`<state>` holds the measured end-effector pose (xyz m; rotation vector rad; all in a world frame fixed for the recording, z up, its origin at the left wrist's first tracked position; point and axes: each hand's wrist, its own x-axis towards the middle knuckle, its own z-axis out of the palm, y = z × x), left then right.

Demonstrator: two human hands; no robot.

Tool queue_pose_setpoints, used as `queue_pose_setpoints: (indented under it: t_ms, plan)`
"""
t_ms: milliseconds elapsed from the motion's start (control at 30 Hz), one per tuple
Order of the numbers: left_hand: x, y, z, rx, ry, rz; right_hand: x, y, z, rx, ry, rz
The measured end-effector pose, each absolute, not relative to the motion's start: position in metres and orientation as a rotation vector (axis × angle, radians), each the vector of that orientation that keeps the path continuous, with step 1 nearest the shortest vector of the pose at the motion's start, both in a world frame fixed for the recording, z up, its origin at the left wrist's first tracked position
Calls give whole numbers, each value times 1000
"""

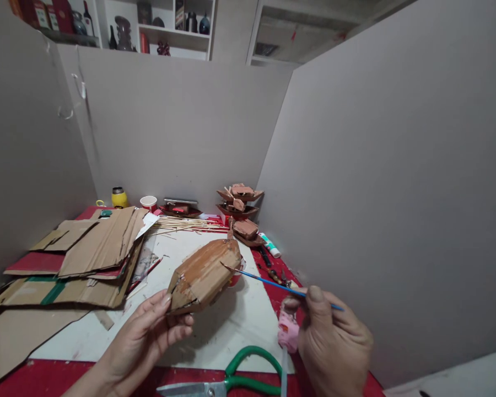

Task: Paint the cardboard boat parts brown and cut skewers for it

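My left hand [149, 336] grips the near end of a cardboard boat hull [204, 275], painted brown, and holds it tilted above the white work sheet [240, 325]. My right hand [334, 342] pinches a thin blue paintbrush [273, 283]. The brush tip touches the hull's right side. A pink glue gun [288, 333] lies just left of my right hand, partly hidden by it.
Green-handled scissors [240, 377] lie at the near edge. Cardboard sheets [86, 259] are piled at left. Bamboo skewers [182, 224], finished brown boats [240, 207], a glue tube [270, 245], a yellow jar [119, 197] and a paper cup [149, 203] stand at the back. Grey partition walls enclose the table.
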<state>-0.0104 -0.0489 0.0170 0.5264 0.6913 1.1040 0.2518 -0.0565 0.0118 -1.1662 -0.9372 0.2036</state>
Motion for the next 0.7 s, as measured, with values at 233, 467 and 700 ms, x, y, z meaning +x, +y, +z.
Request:
queue_pose_setpoints:
  t_ms: [233, 467, 700]
  plan:
    - [-11, -51, 16, 597, 666, 1049, 239, -43, 6, -1033, -819, 589]
    - [-12, -51, 14, 602, 649, 1021, 257, -37, 18, -1020, -580, 739]
    - [-11, -50, 15, 606, 670, 1024, 234, -42, 15, -1081, -633, 989]
